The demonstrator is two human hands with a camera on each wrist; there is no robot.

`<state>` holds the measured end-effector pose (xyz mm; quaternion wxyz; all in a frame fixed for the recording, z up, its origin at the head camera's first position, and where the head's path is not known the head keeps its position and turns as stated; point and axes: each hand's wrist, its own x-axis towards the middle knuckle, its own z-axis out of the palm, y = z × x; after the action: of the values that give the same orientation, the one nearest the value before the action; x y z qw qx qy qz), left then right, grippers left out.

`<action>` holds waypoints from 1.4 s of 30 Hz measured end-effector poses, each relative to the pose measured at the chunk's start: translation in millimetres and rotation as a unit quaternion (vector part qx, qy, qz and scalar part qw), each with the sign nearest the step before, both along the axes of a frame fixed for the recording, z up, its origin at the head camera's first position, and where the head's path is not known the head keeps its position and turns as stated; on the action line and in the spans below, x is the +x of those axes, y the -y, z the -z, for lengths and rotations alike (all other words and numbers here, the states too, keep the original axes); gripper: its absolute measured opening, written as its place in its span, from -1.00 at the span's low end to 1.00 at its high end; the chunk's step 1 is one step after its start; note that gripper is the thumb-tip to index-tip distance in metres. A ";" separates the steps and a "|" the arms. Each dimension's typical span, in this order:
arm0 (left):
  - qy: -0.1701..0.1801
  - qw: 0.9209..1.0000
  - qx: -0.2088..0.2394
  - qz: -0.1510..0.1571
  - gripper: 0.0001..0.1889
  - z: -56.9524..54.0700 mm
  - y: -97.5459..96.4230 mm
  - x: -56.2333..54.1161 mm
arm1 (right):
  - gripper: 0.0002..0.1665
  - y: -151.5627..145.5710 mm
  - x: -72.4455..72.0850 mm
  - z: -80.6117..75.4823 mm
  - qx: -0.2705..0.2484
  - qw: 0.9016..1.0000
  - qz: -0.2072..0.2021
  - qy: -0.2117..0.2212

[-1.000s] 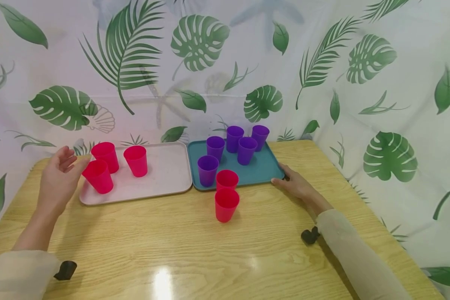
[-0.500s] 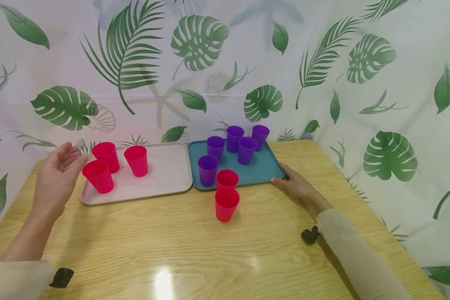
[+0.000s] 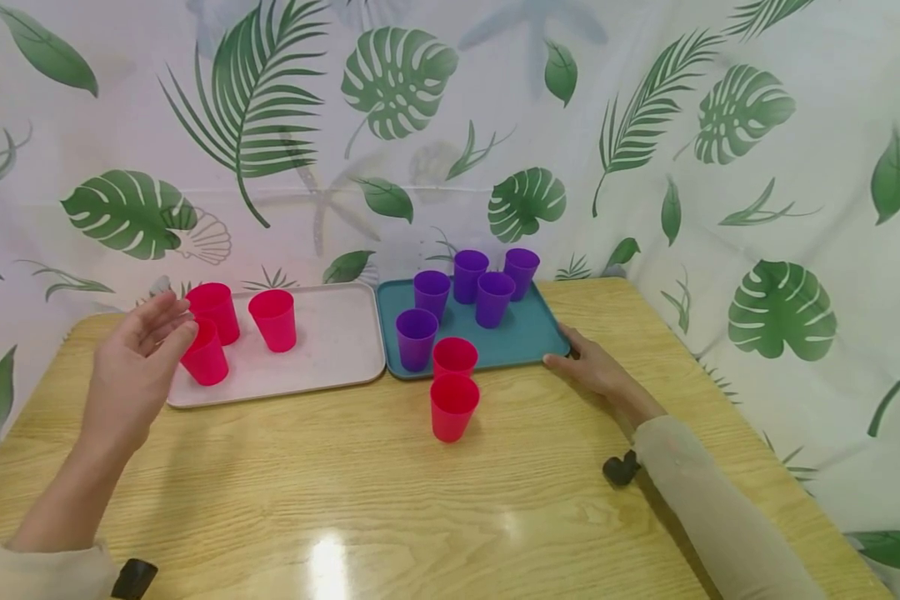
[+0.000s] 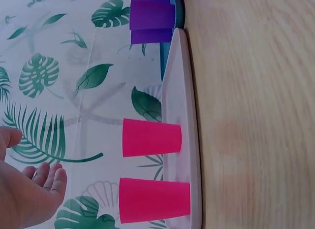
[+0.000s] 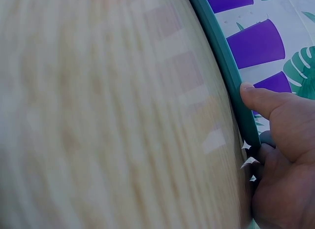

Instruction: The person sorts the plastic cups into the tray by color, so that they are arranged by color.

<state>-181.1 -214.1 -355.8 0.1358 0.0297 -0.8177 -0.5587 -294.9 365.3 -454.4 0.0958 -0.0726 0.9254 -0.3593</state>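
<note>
My left hand (image 3: 135, 367) hovers at the left end of the pale pinkish tray (image 3: 337, 350), its fingers loosely bent and holding nothing. In the head view it partly covers the front-left red cup (image 3: 208, 358); the left wrist view shows it apart from the cups. Two more red cups, a back-left one (image 3: 216, 312) and a right one (image 3: 273, 321), stand upright on that tray. With thumb on the rim and fingers curled at the edge, my right hand (image 3: 592, 362) grips the front right corner of the teal tray (image 3: 525, 346). Several purple cups (image 3: 493, 300) stand on it.
A red cup (image 3: 452, 410) stands on the wooden table (image 3: 345, 483) before the teal tray. Just behind it is another red cup (image 3: 454, 354), partly hidden, at the tray's front edge. A leaf-patterned curtain (image 3: 420, 167) closes off the back and right side.
My left hand drew slightly left, then came back right, and now overlaps the front-left red cup in the head view. My right hand, the trays and the cups have stayed put.
</note>
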 end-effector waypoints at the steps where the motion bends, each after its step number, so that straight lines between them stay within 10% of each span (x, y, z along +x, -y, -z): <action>1: -0.002 1.000 0.000 0.007 -0.33 1.1 -1.9 1.0 | 0.02 -0.3 0.0 -0.1 0.001 1.000 0.001 0.000; 19: 0.006 0.986 0.011 0.166 -0.39 22.2 -55.9 16.9 | 0.04 0.1 0.0 2.0 0.004 1.000 0.007 0.006; 42: 0.016 0.972 0.048 0.229 -0.42 51.6 -124.1 15.0 | 0.05 1.3 0.9 -0.1 -0.002 1.000 0.010 0.011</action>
<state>-166.2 -90.0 -407.4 -0.0099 -0.1428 -0.7773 -0.6127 -294.0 364.0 -454.3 0.1020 -0.0601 0.9243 -0.3628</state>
